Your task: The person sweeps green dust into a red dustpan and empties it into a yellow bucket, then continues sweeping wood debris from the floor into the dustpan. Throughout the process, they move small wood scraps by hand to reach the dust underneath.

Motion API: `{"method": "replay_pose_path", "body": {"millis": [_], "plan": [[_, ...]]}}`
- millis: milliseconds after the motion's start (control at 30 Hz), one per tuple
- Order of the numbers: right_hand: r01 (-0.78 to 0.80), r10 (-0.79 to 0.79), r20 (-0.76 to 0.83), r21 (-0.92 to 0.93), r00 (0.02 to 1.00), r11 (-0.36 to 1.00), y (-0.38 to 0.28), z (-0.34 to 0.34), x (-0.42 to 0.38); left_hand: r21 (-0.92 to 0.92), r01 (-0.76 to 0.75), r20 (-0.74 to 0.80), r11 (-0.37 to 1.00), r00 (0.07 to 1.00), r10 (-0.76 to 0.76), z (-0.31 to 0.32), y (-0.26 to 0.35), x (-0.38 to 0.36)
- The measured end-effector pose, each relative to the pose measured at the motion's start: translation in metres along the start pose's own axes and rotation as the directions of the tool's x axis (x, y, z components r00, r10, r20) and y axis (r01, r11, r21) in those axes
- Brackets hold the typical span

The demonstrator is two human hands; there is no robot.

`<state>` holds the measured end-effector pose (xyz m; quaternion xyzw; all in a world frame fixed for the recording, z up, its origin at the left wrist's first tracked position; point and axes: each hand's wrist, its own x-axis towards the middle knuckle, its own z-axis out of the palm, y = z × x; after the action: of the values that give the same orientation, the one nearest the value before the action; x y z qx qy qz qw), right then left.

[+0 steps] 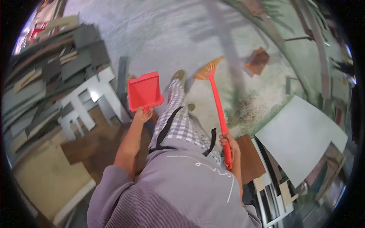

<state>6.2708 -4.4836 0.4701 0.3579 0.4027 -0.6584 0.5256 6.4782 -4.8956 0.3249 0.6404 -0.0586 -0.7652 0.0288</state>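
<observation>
My left hand (143,115) is closed round the short handle of a red dustpan (145,90), held out in front of me at the left with its wide edge pointing away. In my right hand (230,144) is a broom (218,99) with a long red handle, gripped near its end. The broom's fan of orange-yellow bristles (208,69) points forward, over the pale floor (159,41) ahead of my feet. Between the two tools, my legs in checked trousers show one shoe set forward.
Stacked dark boards (72,64) and a white cut-out panel (95,93) line the left side. To the right lie a large white sheet (304,133), a brown board (249,161) and offcuts. Dirt (247,108) and a brown piece (259,62) are on the floor.
</observation>
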Motion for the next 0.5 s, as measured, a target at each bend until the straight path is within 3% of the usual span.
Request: {"method": "replay_pose_path", "body": {"millis": [100, 167, 233, 300, 333, 367, 400, 433, 467, 500], "plan": [[-0.077, 0.092, 0.063, -0.207, 0.994, 0.975, -0.028, 0.028, 0.033, -0.153, -0.005, -0.055, 0.988, 0.999, -0.003, -0.043, -0.017, 0.004], [-0.083, 0.164, 0.191, -0.375, 0.968, 0.923, -0.039, 0.054, 0.044, -0.205, -0.025, -0.026, 0.978, 0.999, 0.02, -0.063, -0.028, -0.002], [-0.029, 0.19, 0.184, -0.64, 0.964, 0.768, -0.051, 0.088, 0.06, -0.193, -0.111, -0.108, 0.975, 0.99, 0.092, -0.071, -0.039, -0.025], [-0.095, 0.341, 0.303, -0.608, 0.89, 0.788, -0.056, 0.113, 0.087, -0.16, -0.191, -0.171, 0.968, 0.972, 0.164, -0.074, -0.052, -0.041], [-0.089, 0.377, 0.322, -0.646, 0.868, 0.758, -0.057, 0.125, 0.099, 0.225, -0.409, 0.02, 0.884, 0.909, 0.416, -0.081, -0.058, -0.047], [-0.074, 0.405, 0.343, -0.68, 0.848, 0.73, -0.058, 0.137, 0.11, 0.516, -0.616, 0.295, 0.595, 0.78, 0.552, -0.084, -0.061, -0.051], [-0.022, 0.409, 0.373, -0.716, 0.833, 0.698, -0.059, 0.145, 0.123, 0.199, -0.475, 0.071, 0.857, 0.879, 0.471, -0.081, -0.06, -0.046], [0.028, 0.409, 0.396, -0.746, 0.822, 0.666, -0.063, 0.152, 0.135, -0.183, -0.286, -0.089, 0.941, 0.958, 0.274, -0.073, -0.059, -0.04], [0.051, 0.377, 0.408, -0.732, 0.831, 0.679, -0.067, 0.158, 0.146, -0.164, -0.285, -0.061, 0.944, 0.959, 0.278, -0.061, -0.059, -0.046], [0.124, 0.368, 0.361, -0.837, 0.857, 0.532, -0.07, 0.163, 0.155, -0.161, -0.248, 0.007, 0.955, 0.968, 0.252, -0.05, -0.062, -0.064]]}}
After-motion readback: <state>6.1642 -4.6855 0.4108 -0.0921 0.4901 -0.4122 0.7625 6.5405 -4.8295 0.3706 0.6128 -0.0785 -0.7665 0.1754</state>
